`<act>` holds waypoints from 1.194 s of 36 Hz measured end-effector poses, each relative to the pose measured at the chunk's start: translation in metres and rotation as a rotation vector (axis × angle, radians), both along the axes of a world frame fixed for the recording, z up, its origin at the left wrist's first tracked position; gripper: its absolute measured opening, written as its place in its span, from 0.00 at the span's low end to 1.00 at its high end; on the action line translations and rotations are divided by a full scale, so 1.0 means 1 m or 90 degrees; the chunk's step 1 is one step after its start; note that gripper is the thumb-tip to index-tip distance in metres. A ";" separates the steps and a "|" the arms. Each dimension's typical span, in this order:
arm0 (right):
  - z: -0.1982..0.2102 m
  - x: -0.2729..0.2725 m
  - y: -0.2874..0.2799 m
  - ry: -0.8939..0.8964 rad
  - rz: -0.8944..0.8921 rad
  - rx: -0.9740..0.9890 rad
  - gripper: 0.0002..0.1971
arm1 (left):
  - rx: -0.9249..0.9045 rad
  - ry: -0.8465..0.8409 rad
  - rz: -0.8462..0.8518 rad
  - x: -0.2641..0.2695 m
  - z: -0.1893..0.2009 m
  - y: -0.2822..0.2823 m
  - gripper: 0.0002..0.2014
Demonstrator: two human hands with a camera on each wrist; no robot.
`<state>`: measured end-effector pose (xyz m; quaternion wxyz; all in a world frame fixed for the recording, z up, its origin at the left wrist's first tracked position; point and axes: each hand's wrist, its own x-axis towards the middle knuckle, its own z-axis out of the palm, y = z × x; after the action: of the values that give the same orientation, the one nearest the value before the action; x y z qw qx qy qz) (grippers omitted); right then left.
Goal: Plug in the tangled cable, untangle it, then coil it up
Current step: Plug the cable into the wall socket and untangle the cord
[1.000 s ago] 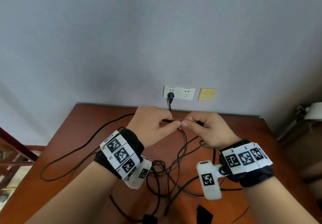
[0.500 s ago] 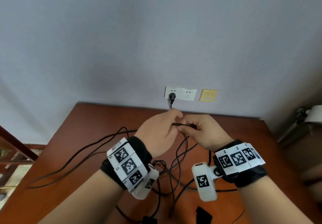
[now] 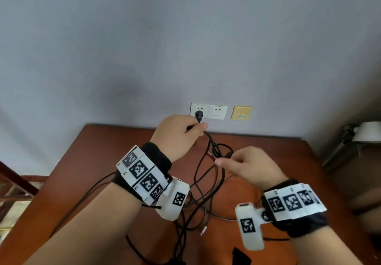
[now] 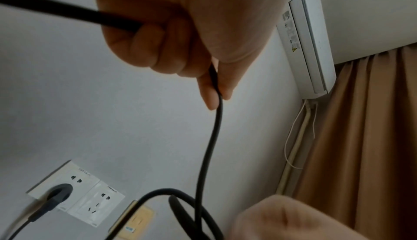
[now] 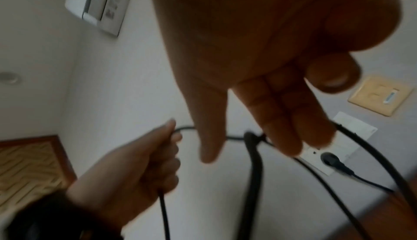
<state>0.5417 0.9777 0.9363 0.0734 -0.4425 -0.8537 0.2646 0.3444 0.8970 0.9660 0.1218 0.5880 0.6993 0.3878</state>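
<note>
since the left hand (image 3: 179,135) grips the cable (image 3: 214,149) near the plug (image 3: 199,114) while the right hand (image 3: 247,167) picks with loose fingers, a tug could yank it out.

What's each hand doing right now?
Left hand: grips the black cable.
Right hand: fingers straight, reaching among the cable loops; no grip visible.
</note>
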 end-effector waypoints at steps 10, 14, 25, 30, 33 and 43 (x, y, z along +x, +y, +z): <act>-0.002 0.011 0.012 0.175 -0.096 0.041 0.06 | -0.001 0.000 0.008 -0.012 0.003 -0.002 0.17; -0.007 0.034 0.045 0.209 -0.204 0.090 0.05 | 0.013 -0.025 0.041 -0.024 0.002 -0.007 0.18; -0.032 0.037 0.060 0.004 -0.215 0.064 0.21 | 0.108 -0.090 0.081 -0.028 0.014 -0.010 0.14; -0.006 0.004 0.033 0.157 -0.044 0.140 0.30 | 0.117 -0.097 0.053 -0.018 0.010 -0.005 0.14; 0.006 -0.008 0.027 0.172 0.031 0.153 0.35 | 0.125 -0.109 0.029 -0.014 0.011 -0.006 0.14; 0.011 -0.014 0.027 0.265 0.007 -0.019 0.39 | 0.173 -0.116 0.023 -0.021 0.004 -0.013 0.14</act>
<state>0.5278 1.0048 0.9474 0.2404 -0.3748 -0.8185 0.3629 0.3239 0.8842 0.9696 0.0969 0.5487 0.6374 0.5323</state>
